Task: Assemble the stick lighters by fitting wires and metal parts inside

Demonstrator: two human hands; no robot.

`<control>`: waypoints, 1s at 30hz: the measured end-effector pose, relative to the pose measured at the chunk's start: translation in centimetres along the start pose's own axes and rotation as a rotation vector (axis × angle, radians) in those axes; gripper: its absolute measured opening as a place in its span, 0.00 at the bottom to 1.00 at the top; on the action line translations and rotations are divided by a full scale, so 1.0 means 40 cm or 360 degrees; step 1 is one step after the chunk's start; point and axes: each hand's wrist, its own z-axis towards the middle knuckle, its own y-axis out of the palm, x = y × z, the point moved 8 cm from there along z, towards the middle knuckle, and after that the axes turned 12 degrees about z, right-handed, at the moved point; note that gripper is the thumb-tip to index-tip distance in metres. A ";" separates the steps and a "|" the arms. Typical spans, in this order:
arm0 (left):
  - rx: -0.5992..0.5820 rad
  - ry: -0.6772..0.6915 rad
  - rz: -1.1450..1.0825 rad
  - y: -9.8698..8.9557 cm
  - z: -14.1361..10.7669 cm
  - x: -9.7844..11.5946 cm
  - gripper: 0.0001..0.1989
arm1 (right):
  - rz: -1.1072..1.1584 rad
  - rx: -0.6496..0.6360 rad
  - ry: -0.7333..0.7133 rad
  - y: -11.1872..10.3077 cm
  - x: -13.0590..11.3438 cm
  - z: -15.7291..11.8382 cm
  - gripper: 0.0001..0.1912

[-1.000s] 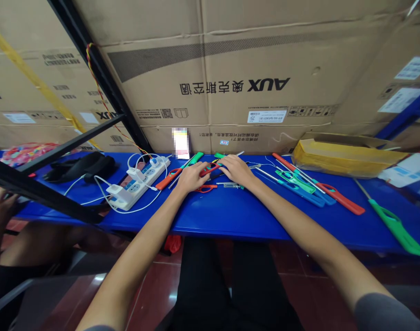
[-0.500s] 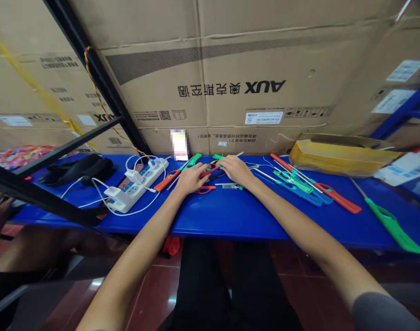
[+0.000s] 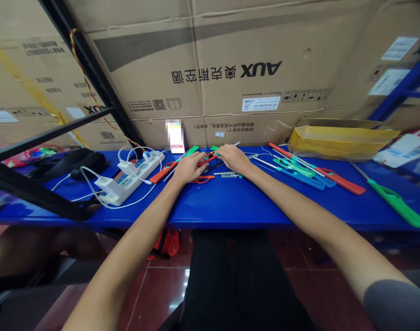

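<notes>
My left hand [image 3: 189, 167] is closed around a red utility lighter [image 3: 207, 158] with green parts, held just above the blue table [image 3: 210, 202]. At the lighter's right end, the fingers of my right hand [image 3: 232, 156] are bent and pinch it; their tips are partly hidden. Below the hands lie a red trigger-guard piece [image 3: 203, 179] and a small clear tube-like piece [image 3: 229, 175]. Left of my left hand rests a red-orange lighter [image 3: 163, 172], with a green handle [image 3: 192, 151] beyond it.
Several blue, red and green lighter parts [image 3: 299, 177] lie on the right, near a green lighter [image 3: 398, 202]. A white power strip [image 3: 140, 177] with cables stands left; behind are a lit phone [image 3: 175, 137] and a yellow-taped carton [image 3: 341, 140]. A black metal post [image 3: 95, 69] rises left.
The view has tipped down slightly, so the table sits higher in the picture. Both hands stay at the red lighter with little movement. The other person's hand at the far left has left view.
</notes>
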 end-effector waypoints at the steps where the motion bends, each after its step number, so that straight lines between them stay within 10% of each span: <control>1: -0.0007 -0.0001 0.0008 0.001 0.000 0.001 0.18 | 0.0005 -0.0008 -0.0001 0.002 -0.001 0.000 0.17; 30: -0.0064 -0.0029 0.0061 -0.003 -0.002 -0.001 0.17 | -0.0070 -0.0056 -0.0014 0.005 -0.001 0.005 0.16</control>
